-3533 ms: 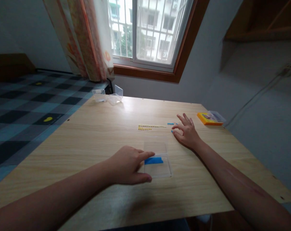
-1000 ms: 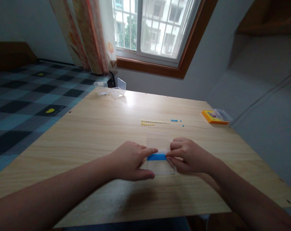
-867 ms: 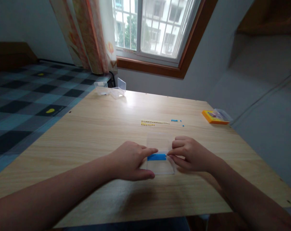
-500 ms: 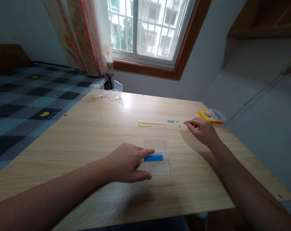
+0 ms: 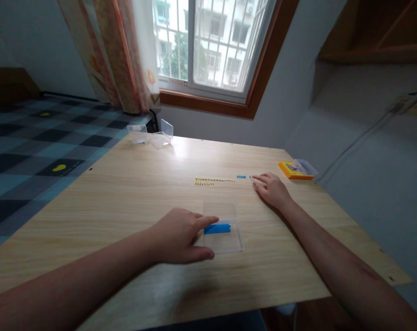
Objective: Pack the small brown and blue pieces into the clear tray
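Observation:
My left hand [image 5: 182, 235] holds the left end of a clear plastic box [image 5: 242, 239] with its lid folded back. The thumb is at the near edge and the stretched index finger lies across the far side. Inside the box are blue strips [image 5: 220, 228], partly covered by my fingers. My right hand [image 5: 272, 189] rests low on the table with its fingertips drawn together. Beside them shows a small blue piece [image 5: 250, 177]; what is under the fingertips is hidden. A row of small blue pieces [image 5: 241, 176] and rows of small yellow pieces [image 5: 204, 183] lie to the left.
Two open clear boxes [image 5: 138, 134] stand at the table's far left corner. A yellow box [image 5: 293, 170] with a clear part sits near the right edge. The wooden table [image 5: 108, 216] borders a checked bed [image 5: 32, 147]. A window [image 5: 218, 46] is behind.
My right hand has come down and left, onto the spot where a loose blue piece showed. My left hand stays at the box. The view has shifted slightly.

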Demonstrator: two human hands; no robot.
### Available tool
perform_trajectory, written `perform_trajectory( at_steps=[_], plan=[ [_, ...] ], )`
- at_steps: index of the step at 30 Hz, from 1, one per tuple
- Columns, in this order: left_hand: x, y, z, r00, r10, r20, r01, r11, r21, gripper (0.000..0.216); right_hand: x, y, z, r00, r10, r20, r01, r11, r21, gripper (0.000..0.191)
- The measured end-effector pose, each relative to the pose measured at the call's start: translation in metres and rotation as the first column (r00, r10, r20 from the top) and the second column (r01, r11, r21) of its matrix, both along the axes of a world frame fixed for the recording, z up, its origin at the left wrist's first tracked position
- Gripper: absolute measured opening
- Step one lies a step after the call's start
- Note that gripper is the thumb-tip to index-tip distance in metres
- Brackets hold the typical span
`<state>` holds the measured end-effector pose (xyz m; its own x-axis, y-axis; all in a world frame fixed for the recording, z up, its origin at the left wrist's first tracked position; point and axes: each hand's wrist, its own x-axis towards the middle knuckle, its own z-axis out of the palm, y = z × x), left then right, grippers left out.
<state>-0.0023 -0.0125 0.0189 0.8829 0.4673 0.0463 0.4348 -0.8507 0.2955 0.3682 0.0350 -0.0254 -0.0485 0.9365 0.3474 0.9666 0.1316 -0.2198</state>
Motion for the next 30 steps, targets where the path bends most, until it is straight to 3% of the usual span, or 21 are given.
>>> perform_trajectory(
  at_steps=[5,16,23,30],
  plan=[
    [0.0,0.0,-0.001,1.0,-0.006,0.02,0.006,1.0,-0.001,0.071,-0.021,0.004,-0.011,0.997,0.033,0.073,-0.034,0.999,0.011,0.051],
    [0.001,0.0,0.001,1.0,0.007,0.001,-0.007,1.0,-0.013,0.074,-0.032,0.006,-0.007,0.982,0.097,0.164,-0.061,0.976,-0.207,0.053],
    [0.0,0.0,0.001,1.0,-0.003,0.017,0.003,1.0,-0.011,0.074,-0.033,0.002,-0.005,0.985,0.129,0.117,-0.115,0.986,-0.12,0.049],
    [0.0,0.001,-0.001,1.0,-0.006,0.002,0.006,1.0,-0.01,0.073,-0.037,0.01,-0.007,0.984,0.122,0.133,-0.098,0.98,-0.174,0.053]
  ],
)
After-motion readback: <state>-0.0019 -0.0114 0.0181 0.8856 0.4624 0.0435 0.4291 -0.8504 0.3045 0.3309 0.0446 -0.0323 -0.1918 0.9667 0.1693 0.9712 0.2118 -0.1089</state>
